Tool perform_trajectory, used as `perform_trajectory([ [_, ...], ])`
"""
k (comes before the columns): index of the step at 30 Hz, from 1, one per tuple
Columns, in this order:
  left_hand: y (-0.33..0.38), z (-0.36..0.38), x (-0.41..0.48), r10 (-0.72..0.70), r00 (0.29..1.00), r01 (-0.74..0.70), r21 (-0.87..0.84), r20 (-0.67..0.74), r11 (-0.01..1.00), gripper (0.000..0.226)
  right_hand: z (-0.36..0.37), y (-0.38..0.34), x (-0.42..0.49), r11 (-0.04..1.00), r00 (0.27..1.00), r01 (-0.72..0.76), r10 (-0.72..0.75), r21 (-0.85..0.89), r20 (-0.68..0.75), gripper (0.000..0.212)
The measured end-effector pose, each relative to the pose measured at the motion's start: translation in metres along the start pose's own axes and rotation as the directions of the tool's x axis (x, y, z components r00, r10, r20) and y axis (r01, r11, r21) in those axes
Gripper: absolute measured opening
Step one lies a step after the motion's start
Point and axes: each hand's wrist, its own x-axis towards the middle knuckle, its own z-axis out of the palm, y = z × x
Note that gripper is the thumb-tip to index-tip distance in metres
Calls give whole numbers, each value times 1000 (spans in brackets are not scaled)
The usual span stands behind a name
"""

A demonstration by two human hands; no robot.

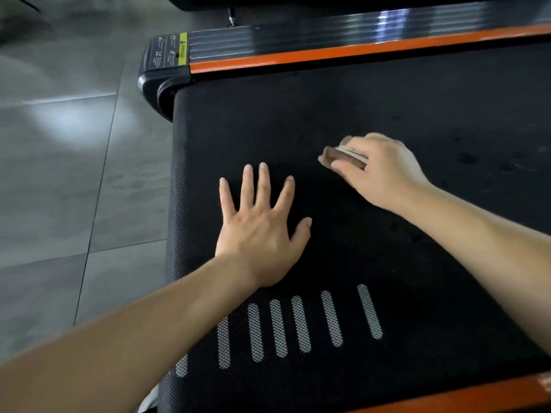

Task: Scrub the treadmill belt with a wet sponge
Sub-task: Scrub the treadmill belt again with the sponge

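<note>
A gym or fitness room is indicated by a treadmill with black belt and orange-trimmed side rail. Grey floor tiles are laid left of the treadmill; a dark equipment base is glimpsed beyond it.

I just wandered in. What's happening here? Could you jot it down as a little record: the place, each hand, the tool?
Place: black treadmill belt with white stripes, an orange side rail and grey tiled floor beside it
Left hand: flat on the belt, fingers spread, holding nothing
Right hand: grips a brown sponge
Sponge: blurred, at the belt's surface; wetness cannot be told
Belt marks: dark spots right of the sponge
</note>
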Motion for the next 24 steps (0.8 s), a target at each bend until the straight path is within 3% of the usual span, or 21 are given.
perform_trajectory([
  [4, 1, 1, 0, 10, 1000, -10, 16, -1, 1000, 74, -10, 14, -1, 979, 970, -202, 194, -40, -149, 27],
  [9, 11, -7, -8, 66, 997, -66, 11, 35, 998, 71, -5, -5, -51, 1000, 999, 26, -26, 16, -19, 20],
  [13, 44, -5, -40, -6, 991, 14, -64, 132, 998, 70, -13, 10, -47, 990, 983, -140, 135, -27, -121, 27],
  [15, 54, 3, -53, 14, 991, -13, -16, 132, 1000, 71, -5, -3, -63, 997, 989, -69, 63, -36, -136, 26],
  [18, 55, 10, -52, 2, 996, -6, 44, 95, 999, 76, -2, -12, -97, 987, 986, 158, -157, 11, -52, 25],
  [19, 55, 10, -52, -5, 996, 1, 48, 93, 999, 76, -8, -3, -97, 989, 988, 146, -146, -2, -50, 25],
  [22, 59, 8, -51, -3, 995, -3, 58, 102, 998, 75, -30, 34, -80, 995, 990, -91, 85, -50, -116, 28],
  [24, 61, 6, -52, -12, 994, 4, 73, 108, 997, 75, -30, 32, -92, 994, 989, -112, 111, 0, -99, 27],
])
